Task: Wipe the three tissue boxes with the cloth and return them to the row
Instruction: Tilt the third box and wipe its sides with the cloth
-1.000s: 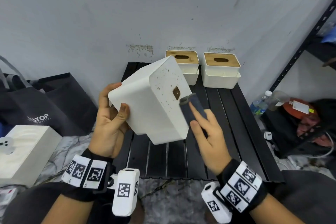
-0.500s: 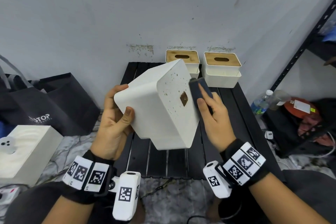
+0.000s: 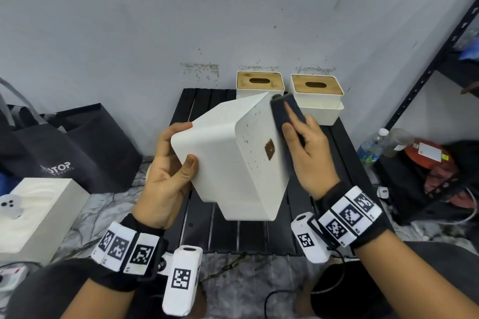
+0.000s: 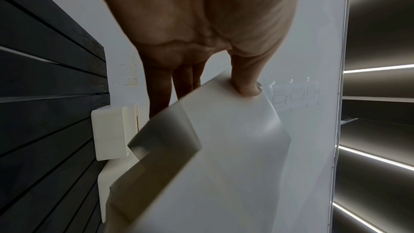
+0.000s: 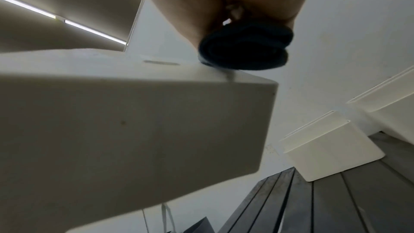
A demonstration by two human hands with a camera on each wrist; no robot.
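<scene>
The left hand (image 3: pixel 166 176) grips the box (image 3: pixel 228 155), tilted above the bench (image 3: pixel 259 235). The right hand (image 3: pixel 308 155), fingers straight, presses the cloth (image 3: pixel 286 114); it has slid up to the far edge, so this speckled face looks nearly wiped. Two boxes (image 3: pixel 317 101) behind stand close to the stroke.

storeroom; stained wall (image 3: pixel 207 21); metal shelving (image 3: pixel 425 80); bags (image 3: pixel 85 145)

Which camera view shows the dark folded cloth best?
The head view: the dark folded cloth lies flat under the right hand, pressed against the held white tissue box. The right wrist view shows only its bunched end from below. The left wrist view does not show it.
</scene>
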